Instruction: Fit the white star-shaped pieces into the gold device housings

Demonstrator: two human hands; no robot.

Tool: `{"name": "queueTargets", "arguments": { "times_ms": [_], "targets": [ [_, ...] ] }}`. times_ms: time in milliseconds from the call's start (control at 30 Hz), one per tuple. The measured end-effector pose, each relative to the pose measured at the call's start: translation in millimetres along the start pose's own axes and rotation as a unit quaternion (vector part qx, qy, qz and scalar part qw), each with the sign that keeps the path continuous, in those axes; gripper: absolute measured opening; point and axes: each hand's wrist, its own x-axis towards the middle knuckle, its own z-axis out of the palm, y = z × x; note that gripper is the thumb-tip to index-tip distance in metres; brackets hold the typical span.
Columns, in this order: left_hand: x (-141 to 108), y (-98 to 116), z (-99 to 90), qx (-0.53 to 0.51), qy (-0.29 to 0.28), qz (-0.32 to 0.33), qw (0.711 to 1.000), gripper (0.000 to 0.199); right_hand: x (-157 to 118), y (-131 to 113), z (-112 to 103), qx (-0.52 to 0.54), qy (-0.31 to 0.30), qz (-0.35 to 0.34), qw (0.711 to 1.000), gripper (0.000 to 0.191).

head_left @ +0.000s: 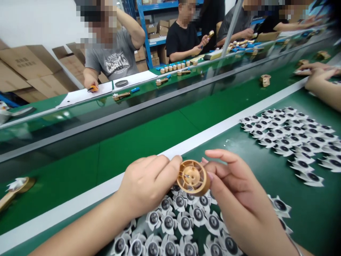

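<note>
A round gold plastic fan housing (193, 175), with spokes around a central hub, is held up between both hands, its open face turned towards me. My left hand (149, 183) grips its left side, fingers curled and partly hidden behind it. On the other side, my right hand (237, 199) pinches the rim with the thumb and bent fingers, while the index finger sticks out above. Below the hands, white fan impellers (185, 223) with dark round centres lie in rows on the green table (218, 147).
More impellers (290, 135) cover the table at right, near another person's hand (319, 76). A white strip (202, 140) borders the green conveyor belt (170, 124). The belt carries a gold handled part (16, 192) and a gold housing (265, 80). Co-workers sit across the line.
</note>
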Motion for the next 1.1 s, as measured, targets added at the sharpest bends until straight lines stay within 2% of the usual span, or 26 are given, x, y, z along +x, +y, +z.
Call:
{"name": "queueTargets", "arguments": {
  "times_ms": [100,167,267,333,400,533,633,767,867,1000,1100],
  "targets": [
    [1.6,0.1,-3.1,0.039,0.022,0.02,0.999,0.027,-4.3,5.5,-0.9,0.016,0.001,-0.03,0.999,0.022],
    [1.5,1.3,-4.4,0.029,0.026,0.013,0.999,0.027,-6.4,6.6,-1.5,0.015,0.006,-0.037,0.999,0.023],
    [0.8,5.0,-4.2,-0.105,-0.033,-0.059,0.992,0.023,-5.9,2.5,-1.9,-0.001,0.028,-0.02,0.999,0.022],
    [1.0,8.1,-2.8,-0.227,-0.096,-0.124,0.961,0.019,-3.0,-1.9,-2.2,-0.008,0.037,0.016,0.999,0.019],
    [2.0,10.7,-1.2,-0.306,-0.135,-0.176,0.926,0.015,0.8,-4.8,-2.9,-0.001,0.037,0.067,0.997,0.02],
    [6.1,12.6,1.7,-0.363,-0.172,-0.25,0.881,0.004,6.4,-4.2,-5.5,0.025,0.038,0.153,0.987,0.023],
    [8.6,12.2,3.1,-0.375,-0.192,-0.258,0.869,0.01,8.2,-2.8,-6.3,0.033,0.04,0.166,0.985,0.023],
    [7.8,10.5,4.5,-0.355,-0.189,-0.242,0.883,0.008,9.9,-3.1,-5.2,0.032,0.039,0.153,0.987,0.024],
    [4.5,7.7,6.5,-0.291,-0.17,-0.215,0.917,0.004,10.8,-2.8,-4.0,0.033,0.044,0.159,0.986,0.027],
    [1.0,4.8,9.0,-0.18,-0.145,-0.159,0.96,0.02,10.3,-1.3,-2.3,0.039,0.053,0.188,0.98,0.034],
    [-0.1,5.2,10.2,-0.095,-0.113,-0.121,0.982,0.021,8.5,-0.1,-1.1,0.044,0.05,0.199,0.978,0.036]
  ]
}}
